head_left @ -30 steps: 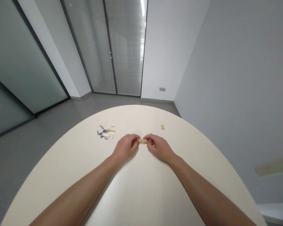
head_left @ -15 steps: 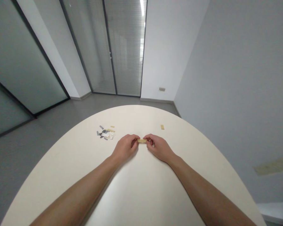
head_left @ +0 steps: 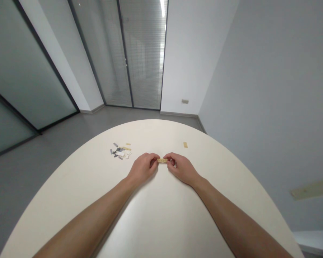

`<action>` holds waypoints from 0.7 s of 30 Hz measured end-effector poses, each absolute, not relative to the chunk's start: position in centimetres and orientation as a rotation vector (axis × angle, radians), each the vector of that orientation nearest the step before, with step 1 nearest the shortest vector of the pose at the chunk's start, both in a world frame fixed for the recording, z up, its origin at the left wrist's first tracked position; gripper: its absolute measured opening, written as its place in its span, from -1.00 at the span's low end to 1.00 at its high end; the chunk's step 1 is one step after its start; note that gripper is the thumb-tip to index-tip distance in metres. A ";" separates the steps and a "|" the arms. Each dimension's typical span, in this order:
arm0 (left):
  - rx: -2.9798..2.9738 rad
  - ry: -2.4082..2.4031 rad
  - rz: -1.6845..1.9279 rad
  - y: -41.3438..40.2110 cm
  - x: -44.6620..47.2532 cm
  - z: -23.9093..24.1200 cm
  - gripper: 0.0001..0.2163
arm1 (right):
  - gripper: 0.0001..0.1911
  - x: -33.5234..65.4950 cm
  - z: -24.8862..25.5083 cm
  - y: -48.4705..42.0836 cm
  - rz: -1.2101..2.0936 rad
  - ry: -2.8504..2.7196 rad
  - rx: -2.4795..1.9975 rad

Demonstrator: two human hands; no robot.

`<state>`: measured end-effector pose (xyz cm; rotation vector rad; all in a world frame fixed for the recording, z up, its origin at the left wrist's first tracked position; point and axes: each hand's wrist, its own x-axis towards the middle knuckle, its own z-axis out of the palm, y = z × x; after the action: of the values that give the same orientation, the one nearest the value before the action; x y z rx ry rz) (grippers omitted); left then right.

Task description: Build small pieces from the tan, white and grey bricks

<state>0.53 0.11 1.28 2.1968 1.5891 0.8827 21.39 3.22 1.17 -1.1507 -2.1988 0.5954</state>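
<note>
On the table (head_left: pixel 161 215), a pile of small pieces (head_left: pixel 120 152) lies left of both hands (head_left: pixel 163 165), a lone piece (head_left: pixel 185 144) behind-right.

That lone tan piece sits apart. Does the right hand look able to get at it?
Probably yes: the lone tan piece lies just beyond the right hand, nothing between them, though that hand pinches the tan strip.

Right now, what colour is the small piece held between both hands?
The piece is tan; head view.
</note>
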 end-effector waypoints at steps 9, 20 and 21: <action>2.197 1.589 0.879 0.1 0.5 1.3 -0.81 | -0.72 21.3 1.2 3.2 0.594 -2.206 -1.153; 2.205 1.584 0.884 0.1 0.6 1.3 -0.83 | -0.74 21.4 1.2 3.3 0.607 -2.203 -1.157; 2.204 1.584 0.883 0.1 0.6 1.4 -0.82 | -0.75 21.4 1.2 3.3 0.603 -2.205 -1.156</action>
<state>0.60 0.09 1.35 2.2037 1.5837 0.8832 21.36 3.26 1.19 -1.1560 -2.2054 0.6032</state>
